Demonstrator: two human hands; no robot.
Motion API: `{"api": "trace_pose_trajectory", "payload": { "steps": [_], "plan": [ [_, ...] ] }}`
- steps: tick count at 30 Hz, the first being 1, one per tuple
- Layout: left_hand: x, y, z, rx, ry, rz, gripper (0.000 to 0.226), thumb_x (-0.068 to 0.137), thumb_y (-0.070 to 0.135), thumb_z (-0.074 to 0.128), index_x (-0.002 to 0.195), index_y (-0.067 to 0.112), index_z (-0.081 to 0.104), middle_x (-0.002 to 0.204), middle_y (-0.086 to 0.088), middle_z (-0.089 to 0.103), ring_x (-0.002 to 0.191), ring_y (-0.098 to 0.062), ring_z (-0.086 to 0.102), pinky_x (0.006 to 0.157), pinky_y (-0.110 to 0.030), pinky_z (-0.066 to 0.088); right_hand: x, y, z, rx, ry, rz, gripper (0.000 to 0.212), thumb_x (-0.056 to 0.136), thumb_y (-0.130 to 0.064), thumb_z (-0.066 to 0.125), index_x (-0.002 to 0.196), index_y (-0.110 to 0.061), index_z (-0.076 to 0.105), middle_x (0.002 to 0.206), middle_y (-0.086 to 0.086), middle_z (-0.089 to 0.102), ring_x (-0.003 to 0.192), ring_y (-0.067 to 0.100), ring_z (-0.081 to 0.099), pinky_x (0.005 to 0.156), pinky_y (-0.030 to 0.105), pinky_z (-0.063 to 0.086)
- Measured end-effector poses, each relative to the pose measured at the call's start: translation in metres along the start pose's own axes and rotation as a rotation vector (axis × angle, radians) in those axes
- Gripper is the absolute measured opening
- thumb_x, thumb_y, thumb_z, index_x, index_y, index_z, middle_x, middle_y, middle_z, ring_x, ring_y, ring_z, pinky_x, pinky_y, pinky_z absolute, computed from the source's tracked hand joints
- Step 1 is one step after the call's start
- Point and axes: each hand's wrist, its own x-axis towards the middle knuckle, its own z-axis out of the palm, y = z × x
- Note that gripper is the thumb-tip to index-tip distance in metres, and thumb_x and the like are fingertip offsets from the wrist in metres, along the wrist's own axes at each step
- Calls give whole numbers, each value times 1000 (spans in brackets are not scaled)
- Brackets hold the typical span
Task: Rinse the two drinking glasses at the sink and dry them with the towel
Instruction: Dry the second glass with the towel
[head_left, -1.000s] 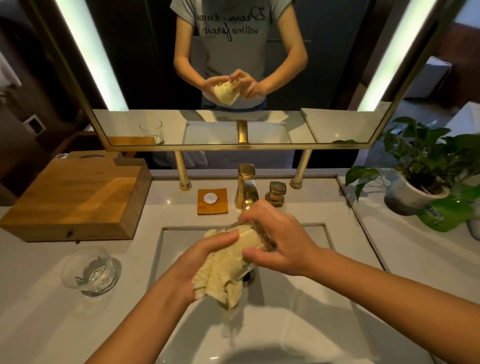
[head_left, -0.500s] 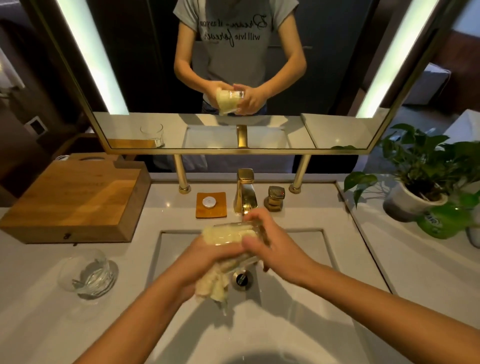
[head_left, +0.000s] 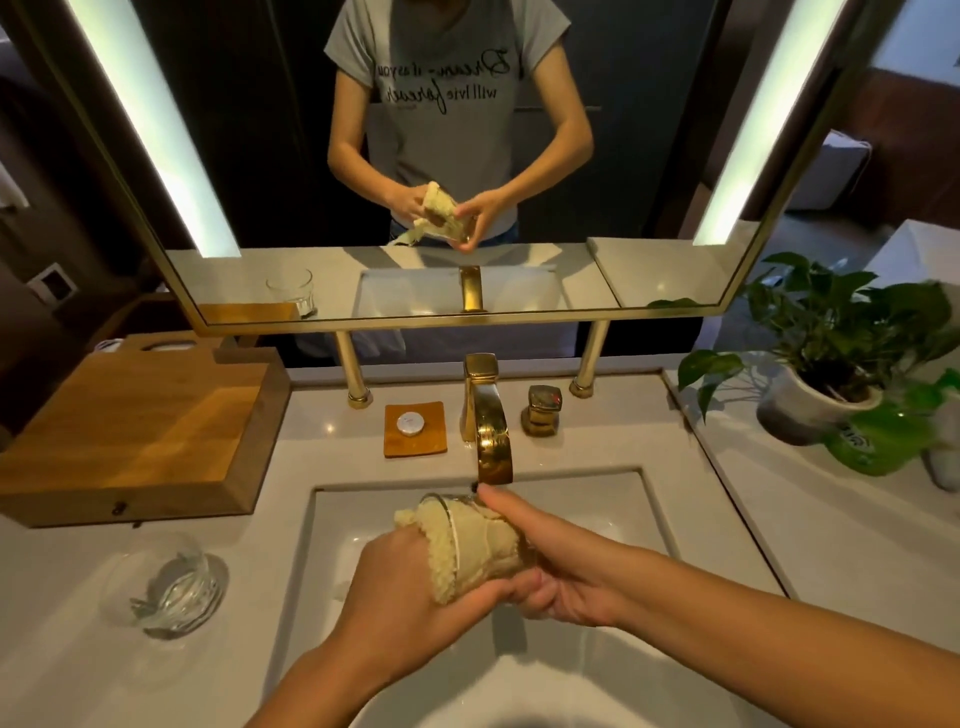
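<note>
White vanity counter (head_left: 727, 519) with a rectangular sink (head_left: 337, 519) set into it, below a gold-framed mirror (head_left: 415, 156) lit by two vertical light strips.

Right hand (head_left: 566, 566): closed around the base of a drinking glass (head_left: 483, 540) held on its side over the sink, thumb along the top, fingers curled underneath. The mouth of this glass points toward the left hand.

Left hand (head_left: 410, 592): closed on a pale yellow towel (head_left: 441, 551), which is stuffed into the glass and bulges out at the rim. The two hands touch beneath the glass.

Gold faucet (head_left: 488, 431): spout ends just beyond the right thumb. No water is seen running from it. Gold knob (head_left: 543, 410) stands beyond the right hand, just beside the faucet.

Second glass (head_left: 166, 587): on the counter well to the outside of the left hand, apart from the sink edge. Whether it stands upright or upside down cannot be told.

Wooden box (head_left: 140, 436): on the counter beyond the second glass. Small wooden dish (head_left: 415, 428) holding a round white item sits beyond the left hand, beside the faucet.

Potted plant (head_left: 821, 374): on the counter well to the outside of the right hand.

Mirror reflection shows the person in a grey printed shirt, both hands on the towel and glass.
</note>
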Motion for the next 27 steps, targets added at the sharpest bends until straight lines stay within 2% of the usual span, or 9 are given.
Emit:
{"api": "trace_pose_trajectory", "payload": {
  "steps": [3,6,9,12,15,18,23,25,27],
  "plan": [
    [-4,-2,-3,-160,0,-53,38,74,63,60,102,38,63,85,20,71,79,1,63,67,-15,49,-2,-3,-14,-267,-103,-37,46,86,-64,48,96,-20,60,66,-1,64,47,6,56,41,12,45],
    [8,-2,-19,-518,-232,-276,26,70,38,79,92,33,67,75,18,70,61,2,62,54,-15,47,-6,-22,-27,-598,-180,-123,61,75,-62,62,127,-33,48,110,4,66,92,24,69,64,26,61],
    [19,1,-25,-529,-369,-272,23,72,33,79,91,34,65,73,20,68,59,3,61,49,-12,44,-7,-33,-23,-808,-273,-102,67,63,-55,76,121,-47,43,118,-2,59,100,22,67,69,28,61],
    [20,4,-20,-561,-217,-393,5,83,28,68,83,31,63,65,13,68,53,5,59,49,-11,44,-1,-29,-26,-709,-162,-214,40,81,-48,67,117,-42,49,110,-2,61,87,11,69,63,23,57],
    [18,-2,-21,-710,153,-636,20,93,30,49,80,24,62,64,9,69,61,0,64,57,-16,49,6,-17,-30,-500,-9,-283,57,79,-53,58,129,-27,49,110,2,62,89,13,66,64,27,56],
    [11,1,-24,-765,414,-684,15,95,27,44,99,25,59,86,14,63,78,2,59,59,-7,46,12,-2,-28,-205,119,-466,55,81,-60,60,128,-32,50,116,1,65,101,21,67,76,33,56],
    [1,29,13,-861,193,-597,38,81,20,70,109,35,50,104,18,58,94,14,57,69,1,42,29,17,4,-175,218,-676,78,61,-75,66,125,-35,44,130,3,59,115,19,62,92,35,54],
    [2,23,24,-829,193,-573,65,62,29,79,119,33,48,114,15,59,104,11,55,80,-2,44,32,21,10,-250,203,-654,59,71,-63,61,119,-35,44,133,5,54,122,19,56,104,36,47],
    [4,15,23,-788,190,-552,63,59,23,82,111,37,51,111,16,61,101,12,58,82,-2,43,26,16,4,-388,171,-592,45,77,-54,54,118,-38,44,132,-1,52,121,14,54,102,32,47]
  ]
}}
